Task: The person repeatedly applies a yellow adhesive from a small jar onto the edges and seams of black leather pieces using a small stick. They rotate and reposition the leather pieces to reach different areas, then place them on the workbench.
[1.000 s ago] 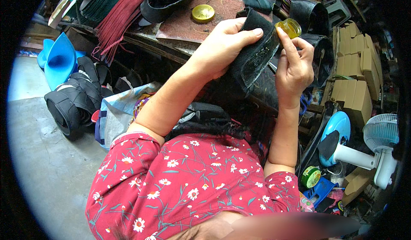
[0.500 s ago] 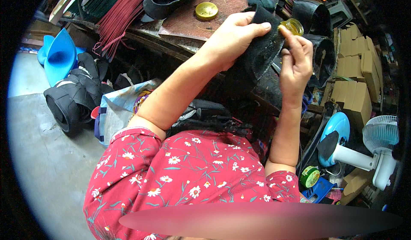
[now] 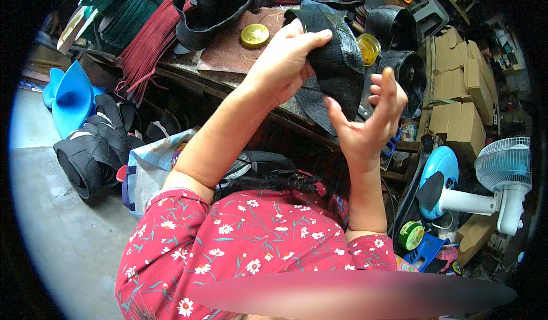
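My left hand (image 3: 284,63) pinches a black piece of sheet material (image 3: 337,69) between thumb and fingers, over the edge of the workbench. The piece is curved, with a wet-looking shine along its upper right edge. My right hand (image 3: 370,120) is just right of the piece, fingers spread and nothing in it. Its index fingertip carries a yellowish-brown smear. Beyond the piece stands a glass jar (image 3: 370,50) with yellow contents, partly hidden behind it. A round yellow lid (image 3: 254,35) lies on a reddish-brown sheet (image 3: 228,57) on the bench.
Several black curved bands (image 3: 214,11) lie along the back of the bench, beside a bundle of red strips (image 3: 153,46). Cardboard boxes (image 3: 451,63) are stacked at right, above a white fan (image 3: 502,171). Black rolled pieces (image 3: 85,160) and blue sheets (image 3: 74,100) sit at left.
My right hand has drawn back from beside the jar, and its fingers have spread. The black piece has turned, now showing a shiny surface. The whole view has shifted slightly.
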